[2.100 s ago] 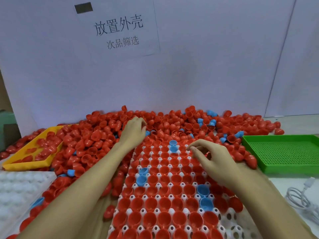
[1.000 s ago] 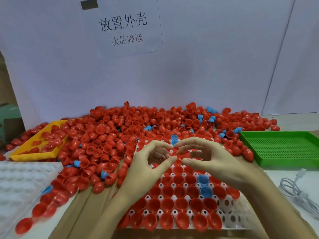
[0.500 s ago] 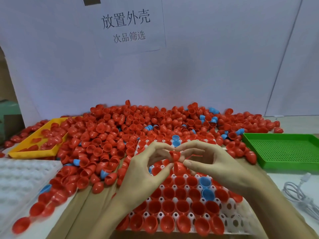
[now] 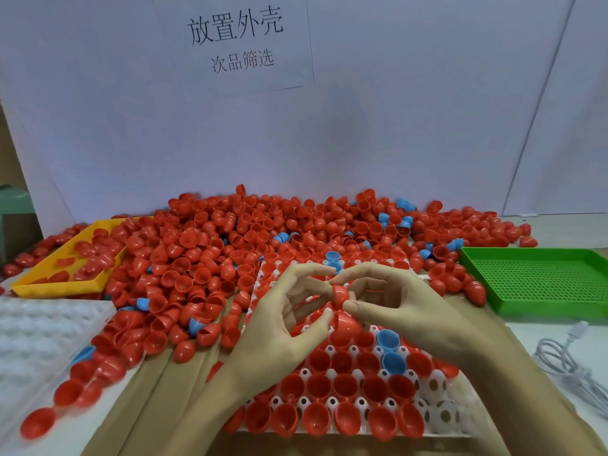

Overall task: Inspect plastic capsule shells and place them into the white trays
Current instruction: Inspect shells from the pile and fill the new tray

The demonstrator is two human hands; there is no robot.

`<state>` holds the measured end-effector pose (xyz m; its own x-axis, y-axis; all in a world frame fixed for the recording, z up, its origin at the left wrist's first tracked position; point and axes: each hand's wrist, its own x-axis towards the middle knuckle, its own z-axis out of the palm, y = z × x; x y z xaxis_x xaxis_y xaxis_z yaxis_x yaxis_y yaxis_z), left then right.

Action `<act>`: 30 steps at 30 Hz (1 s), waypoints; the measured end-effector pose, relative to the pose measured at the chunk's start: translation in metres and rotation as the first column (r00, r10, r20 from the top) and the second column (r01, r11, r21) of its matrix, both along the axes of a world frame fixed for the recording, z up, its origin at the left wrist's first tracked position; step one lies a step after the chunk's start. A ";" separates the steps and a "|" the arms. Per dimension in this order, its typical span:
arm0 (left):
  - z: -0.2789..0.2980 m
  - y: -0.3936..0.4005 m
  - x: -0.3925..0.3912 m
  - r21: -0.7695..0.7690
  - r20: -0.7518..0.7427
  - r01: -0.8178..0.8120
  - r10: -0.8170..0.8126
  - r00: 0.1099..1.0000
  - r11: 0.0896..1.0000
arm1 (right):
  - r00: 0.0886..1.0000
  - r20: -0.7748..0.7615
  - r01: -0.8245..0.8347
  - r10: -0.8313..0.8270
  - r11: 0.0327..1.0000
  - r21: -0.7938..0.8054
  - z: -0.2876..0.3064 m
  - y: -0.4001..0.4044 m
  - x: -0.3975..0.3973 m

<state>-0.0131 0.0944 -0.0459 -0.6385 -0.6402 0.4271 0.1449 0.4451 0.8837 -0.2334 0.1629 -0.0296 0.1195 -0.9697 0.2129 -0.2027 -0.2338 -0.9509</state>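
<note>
A: Panel, head view. Where were your hands?

B: Both were raised over the middle of the white tray [image 4: 437, 386], fingertips meeting. Your right hand [image 4: 399, 311] pinched a small red shell [image 4: 340, 292] between thumb and forefinger, the other fingers loosely curled. Your left hand [image 4: 283, 320] curved toward it, the thumb tip touching a larger red shell [image 4: 343, 320] just below; whether the left fingers truly gripped that shell could not be told.

A: And the tray?

B: It lay at the desk's front edge, centre. Most of its cups held red shells, open side up; two blue shells [image 4: 390, 350] sat right of centre, and another blue one [image 4: 333, 258] near the tray's far edge. Several cups at its front right corner showed white.

A: The stock?

B: A loose pile [image 4: 230, 245] of red shells, with scattered blue ones, covered the desk's back half against the white backboard [image 4: 394, 126], spilling down along the left of the tray toward the front edge.

A: Other items?

B: A yellow tray [image 4: 56, 286] at the back left held a few red shells. A second white tray [image 4: 36, 334] lay at the left edge. A green tray [image 4: 539, 281] stood at the right edge, with a white cable [image 4: 572, 366] coiled in front of it. A printed sign [image 4: 235, 41] hung on the backboard.
</note>
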 end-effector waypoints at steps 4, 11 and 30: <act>0.000 -0.002 -0.001 0.046 -0.008 0.030 -0.030 1.000 0.998 | 1.000 -0.003 0.009 -0.009 1.000 -0.013 -0.001 0.000 0.002; 0.001 -0.002 -0.003 0.064 0.002 -0.001 0.001 1.000 0.998 | 1.000 -0.008 0.013 -0.013 1.000 -0.005 -0.002 0.000 0.003; -0.004 -0.019 0.003 0.343 -0.048 -0.111 0.135 0.990 0.933 | 0.977 -0.195 0.076 -0.081 0.997 -0.030 -0.001 0.002 0.002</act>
<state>-0.0098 0.0758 -0.0500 -0.5221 -0.8262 0.2117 0.1743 0.1396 0.9747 -0.2311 0.1648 -0.0308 0.0846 -0.9730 0.2147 -0.4032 -0.2305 -0.8856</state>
